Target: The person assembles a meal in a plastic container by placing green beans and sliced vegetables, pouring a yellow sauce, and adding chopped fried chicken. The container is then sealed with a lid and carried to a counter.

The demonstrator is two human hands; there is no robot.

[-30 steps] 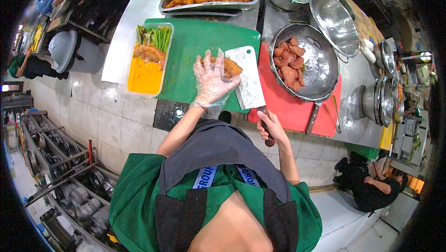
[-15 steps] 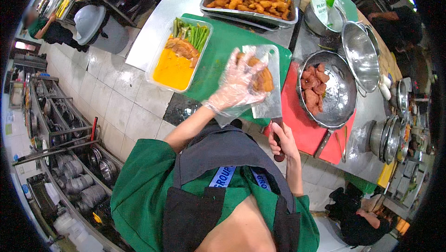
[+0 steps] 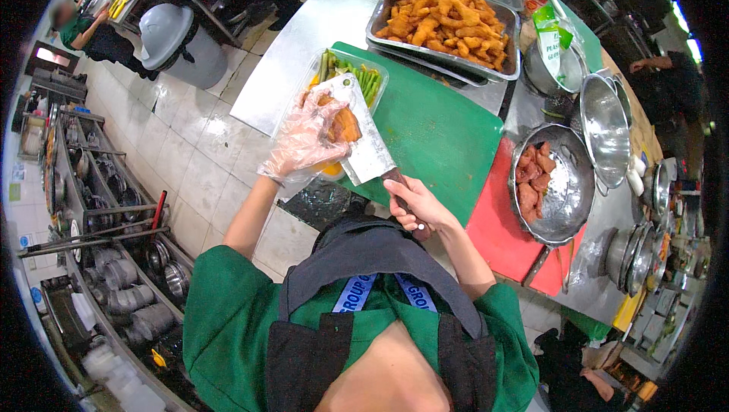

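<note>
My right hand [image 3: 416, 203], bare, is closed round the dark handle of a cleaver [image 3: 372, 155]. Its wide blade lies flat over a clear plastic container [image 3: 386, 70] with green beans [image 3: 367, 84] and yellow sauce [image 3: 331, 170]. Sliced browned meat [image 3: 346, 125] rests on the blade. My left hand [image 3: 307, 138], in a clear plastic glove, curls its fingers over that meat and holds it against the steel. Most of the container's contents are hidden beneath the hand and blade. To the right lies a green cutting board [image 3: 437, 138] with a few crumbs.
Behind the board stands a tray of fried battered pieces [image 3: 448, 28]. On the right, a pan [image 3: 566, 184] with raw-looking meat sits on a red board [image 3: 486, 218], its handle toward me. Steel bowls [image 3: 605, 127] crowd beyond it. A grey bin [image 3: 190, 55] stands on the floor at left.
Both hands have carried the cleaver and the sliced meat leftward, from above the green board to above the container. The whole view has shifted slightly.
</note>
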